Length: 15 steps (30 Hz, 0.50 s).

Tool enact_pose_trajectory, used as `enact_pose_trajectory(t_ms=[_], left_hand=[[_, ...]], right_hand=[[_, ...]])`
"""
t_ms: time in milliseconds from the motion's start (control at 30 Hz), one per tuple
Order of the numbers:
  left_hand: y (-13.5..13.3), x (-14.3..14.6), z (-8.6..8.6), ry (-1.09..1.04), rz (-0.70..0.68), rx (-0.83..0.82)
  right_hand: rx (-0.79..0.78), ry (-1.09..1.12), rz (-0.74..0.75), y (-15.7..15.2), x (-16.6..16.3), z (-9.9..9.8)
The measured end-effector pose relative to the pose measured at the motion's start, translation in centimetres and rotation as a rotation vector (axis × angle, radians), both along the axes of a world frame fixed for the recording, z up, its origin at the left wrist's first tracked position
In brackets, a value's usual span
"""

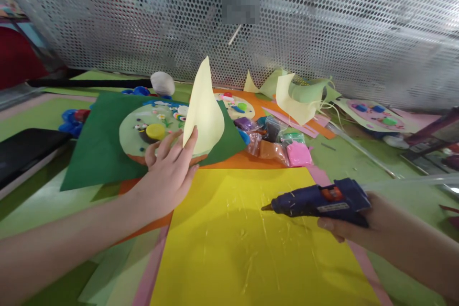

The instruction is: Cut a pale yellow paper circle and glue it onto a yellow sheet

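My right hand [353,229] is wrapped around a dark blue hot glue gun [315,199]. The gun's nozzle points left, just over a yellow sheet [222,258] streaked with shiny clear glue. At the left, my left hand [172,165] has its index finger and thumb at the lower edge of a curved cream paper piece [205,114], which stands upright and bends. Its other fingers curl over a round pale green clay picture [131,136] with a yellow disc and small flowers. Beneath that picture lies a dark green sheet [91,153].
Small bags of coloured clay [272,150] lie beyond the yellow sheet. Curled paper offcuts [296,98] stand by a perforated metal panel [179,24] at the back. A black phone-like object [28,153] sits far left. Clear glue sticks [366,150] lie at the right.
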<state>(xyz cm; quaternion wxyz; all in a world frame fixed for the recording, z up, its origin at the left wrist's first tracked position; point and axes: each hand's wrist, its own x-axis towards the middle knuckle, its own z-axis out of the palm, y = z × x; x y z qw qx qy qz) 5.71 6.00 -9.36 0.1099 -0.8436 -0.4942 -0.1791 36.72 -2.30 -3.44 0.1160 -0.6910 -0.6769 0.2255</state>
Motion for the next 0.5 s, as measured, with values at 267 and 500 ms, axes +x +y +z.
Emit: enact_pose_trajectory(t_ms=[267,500], left_hand=[[0.00,0.01,-0.03,-0.010,0.006,-0.016],[0.01,-0.08,-0.14,-0.011,0.008,-0.022]], right_hand=[[-0.127,0.103,0.055,0.07,0.62,-0.22],[-0.111,0.086,0.046,0.06,0.85,-0.35]])
